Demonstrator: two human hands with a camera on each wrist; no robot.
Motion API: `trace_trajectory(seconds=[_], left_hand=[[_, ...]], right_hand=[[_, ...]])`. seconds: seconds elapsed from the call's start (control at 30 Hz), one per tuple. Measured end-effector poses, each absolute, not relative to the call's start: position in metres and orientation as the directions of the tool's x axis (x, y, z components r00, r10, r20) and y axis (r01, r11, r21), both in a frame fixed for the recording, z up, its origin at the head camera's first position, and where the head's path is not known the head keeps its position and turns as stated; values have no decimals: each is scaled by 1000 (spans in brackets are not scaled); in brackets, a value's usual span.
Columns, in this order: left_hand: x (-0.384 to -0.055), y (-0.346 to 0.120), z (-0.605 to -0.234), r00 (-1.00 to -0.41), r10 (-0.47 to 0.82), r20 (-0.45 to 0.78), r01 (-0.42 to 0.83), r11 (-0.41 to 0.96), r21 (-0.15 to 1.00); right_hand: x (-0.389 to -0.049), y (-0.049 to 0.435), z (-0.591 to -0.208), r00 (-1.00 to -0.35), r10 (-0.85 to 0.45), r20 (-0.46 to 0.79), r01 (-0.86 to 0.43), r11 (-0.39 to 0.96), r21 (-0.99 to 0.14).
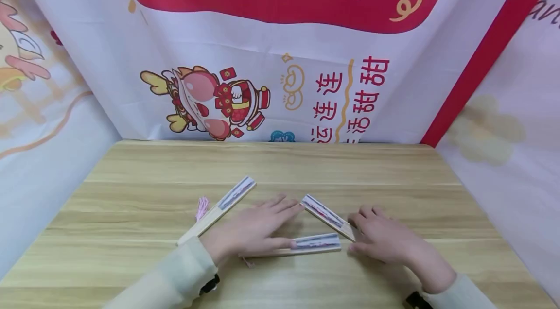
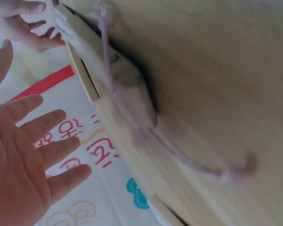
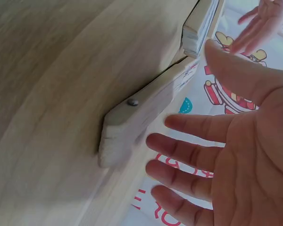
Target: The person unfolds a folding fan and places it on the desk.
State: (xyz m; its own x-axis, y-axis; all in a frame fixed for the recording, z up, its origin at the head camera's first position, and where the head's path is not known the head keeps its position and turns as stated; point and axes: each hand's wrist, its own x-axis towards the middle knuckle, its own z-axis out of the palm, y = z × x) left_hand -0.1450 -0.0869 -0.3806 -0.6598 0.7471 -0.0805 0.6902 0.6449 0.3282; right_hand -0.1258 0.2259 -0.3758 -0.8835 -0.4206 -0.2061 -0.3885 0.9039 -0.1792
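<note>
Three folded fans lay in a rough triangle on the table (image 1: 376,168): left fan (image 1: 216,212), right fan (image 1: 325,214), near fan (image 1: 318,243). Your left hand (image 1: 253,227) spread above the near fan, your right hand (image 1: 387,237) spread by the right fan's rivet (image 3: 132,101) end; neither gripped anything. Fans looked light, stiff, slats probably brittle; best pinched at the rivet end, clear of the pink tassel (image 1: 202,208).

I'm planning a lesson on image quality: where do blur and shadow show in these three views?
Head view: soft shadow on the tabletop below the right hand; left wrist view: near fan and its pink cord look blurred, dark shadow along the fan's edge; right wrist view: closest fan soft at its near end, tabletop grain indistinct.
</note>
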Motion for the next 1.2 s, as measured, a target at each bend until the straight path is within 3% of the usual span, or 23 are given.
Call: trace_trajectory(seconds=[0.2, 0.57, 0.83, 1.03, 1.2], left_hand=[[-149, -78, -387, -662, 745, -80, 665, 633, 397], [-160, -64, -392, -689, 723, -53, 617, 623, 482], [-169, -56, -394, -806, 589, -59, 387, 601, 700], [-176, -55, -392, -887, 462, 18, 296, 538, 790], [-180, -56, -390, -918, 398, -7, 202, 482, 852]], right_hand=[[-128, 222, -381, -874, -438, -211, -391, 892, -229], [-132, 214, -388, -916, -354, -189, -293, 912, -287], [-132, 210, -387, -929, -314, -194, -239, 913, -332], [-132, 198, -384, -950, -247, -191, -142, 887, -440], [-134, 189, -381, -958, -256, -131, -158, 848, -506]])
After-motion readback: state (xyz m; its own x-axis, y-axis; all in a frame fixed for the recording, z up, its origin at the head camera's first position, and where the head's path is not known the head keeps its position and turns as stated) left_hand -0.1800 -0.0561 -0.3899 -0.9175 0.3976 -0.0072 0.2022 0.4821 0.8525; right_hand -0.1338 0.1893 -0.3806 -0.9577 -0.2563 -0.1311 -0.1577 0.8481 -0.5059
